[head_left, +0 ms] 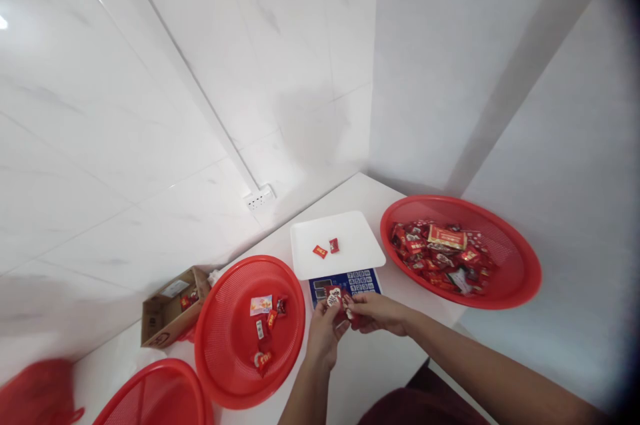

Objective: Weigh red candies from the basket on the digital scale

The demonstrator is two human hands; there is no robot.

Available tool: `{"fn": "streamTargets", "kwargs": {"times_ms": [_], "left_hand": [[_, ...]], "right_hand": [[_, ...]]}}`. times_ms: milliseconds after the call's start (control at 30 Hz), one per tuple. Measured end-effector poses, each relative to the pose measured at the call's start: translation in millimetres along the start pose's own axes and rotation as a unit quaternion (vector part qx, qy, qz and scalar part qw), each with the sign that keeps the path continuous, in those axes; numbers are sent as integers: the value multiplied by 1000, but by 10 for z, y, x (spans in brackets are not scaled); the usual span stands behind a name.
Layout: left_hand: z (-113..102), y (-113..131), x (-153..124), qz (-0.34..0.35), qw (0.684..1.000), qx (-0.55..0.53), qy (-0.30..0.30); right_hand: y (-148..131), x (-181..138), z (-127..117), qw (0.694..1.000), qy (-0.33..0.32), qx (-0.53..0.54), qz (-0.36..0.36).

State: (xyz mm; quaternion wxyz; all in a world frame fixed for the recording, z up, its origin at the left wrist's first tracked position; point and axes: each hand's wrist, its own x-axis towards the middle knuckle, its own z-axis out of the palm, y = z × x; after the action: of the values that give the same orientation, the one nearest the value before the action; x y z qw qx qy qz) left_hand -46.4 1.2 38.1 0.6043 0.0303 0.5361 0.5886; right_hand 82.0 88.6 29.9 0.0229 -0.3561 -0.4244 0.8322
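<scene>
Currently left hand [323, 337] and right hand [383, 314] both pinch red packets [334, 296] by the scale's keypad [361, 280] — slack fingertip grip could drop 1 onto it, causing a stray press.

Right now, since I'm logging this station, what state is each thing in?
Left hand: gripping red packets
Right hand: also gripping red packets
Scale: white tray bearing two small packets; display unreadable
Right basket: holding a pile of packets
Middle basket: holding several packets
Lower-left basket: cut off by the frame
Cardboard box: open, some packets inside
Red object, left edge: blurred, state unclear
</scene>
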Motion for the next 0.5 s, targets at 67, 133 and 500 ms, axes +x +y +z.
{"fn": "streamTargets", "kwargs": {"times_ms": [67,133,500], "left_hand": [[-26,-42,0,0,1000,10,2],[-62,-74,3,5,999,14,28],[-210,-101,-44,-16,998,17,56]], "right_hand": [[63,-18,23,999,19,-27,-9],[79,-16,-4,998,51,-31,-10],[-333,133,-268,959,193,198,-55]]}}
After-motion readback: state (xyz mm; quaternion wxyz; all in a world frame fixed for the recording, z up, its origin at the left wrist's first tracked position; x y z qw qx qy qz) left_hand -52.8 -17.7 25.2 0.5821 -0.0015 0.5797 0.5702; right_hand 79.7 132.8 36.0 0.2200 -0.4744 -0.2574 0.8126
